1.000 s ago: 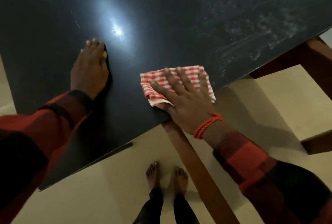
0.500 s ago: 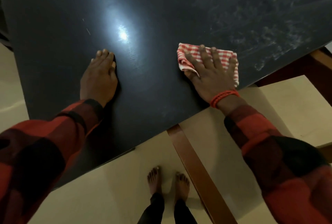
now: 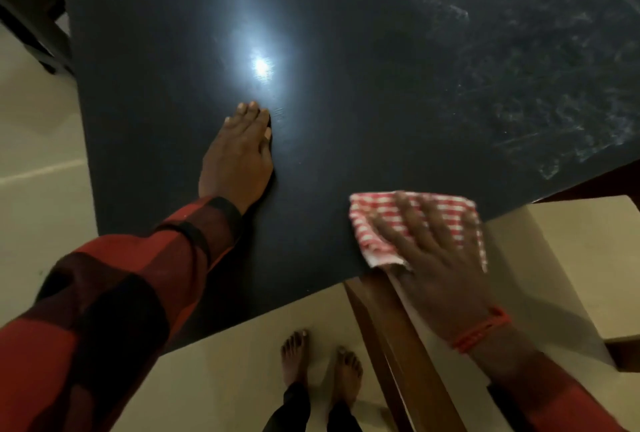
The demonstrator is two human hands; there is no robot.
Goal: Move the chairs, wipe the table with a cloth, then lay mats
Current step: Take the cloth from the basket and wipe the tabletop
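Head view — right hand [image 3: 429,258] spread flat presses red-and-white checked cloth [image 3: 415,220] at near edge of dark glossy bench [image 3: 346,120] to wipe it, left hand [image 3: 239,158] flat, fingers together — likely bracing.

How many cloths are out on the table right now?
1. The red-checked cloth lies at the table's near right edge, under the right hand. Table parts beyond the frame could hold more.

The dark table [image 3: 346,120] lay open ahead, with only the left hand [image 3: 239,154] and the cloth [image 3: 412,227] resting on it.
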